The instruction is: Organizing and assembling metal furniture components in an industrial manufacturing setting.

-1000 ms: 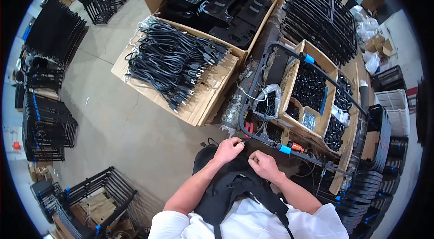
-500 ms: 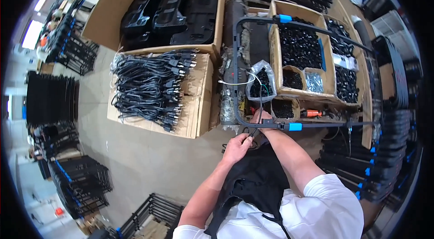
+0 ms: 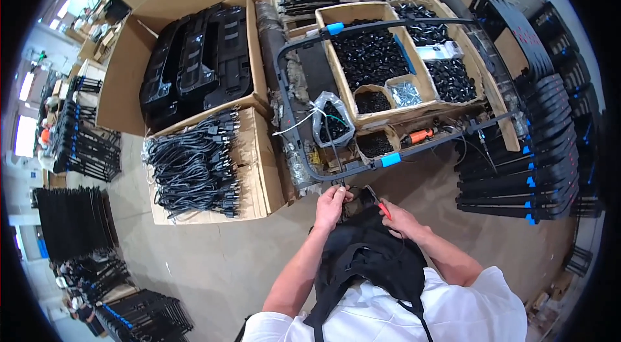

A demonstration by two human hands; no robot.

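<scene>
My left hand [image 3: 330,207] is closed in a pinch on the end of a black cable [image 3: 334,155], just off the near rail of the black tubular frame [image 3: 352,168]. The cable rises over that rail, past a clear bag of small black parts [image 3: 332,120]. A white cable [image 3: 294,126] lies beside the bag. To the right, in front of the black apron [image 3: 362,245], my right hand [image 3: 402,221] is closed around a red-handled tool [image 3: 385,210]. What kind of tool it is, I cannot make out. A dark piece next to its tip is unclear.
Cardboard bins of black parts [image 3: 369,51] and silvery screws [image 3: 405,93] stand inside the frame's outline. An orange tool [image 3: 419,135] lies near the rail. Bundled power cords [image 3: 194,170] cover a carton at left, before a box of black panels [image 3: 200,57]. Frames [image 3: 543,148] are stacked at right.
My right hand has come away from the bench by the bag, toward my body and right, now with the red-handled tool. My left hand still pinches the cable. The view has shifted.
</scene>
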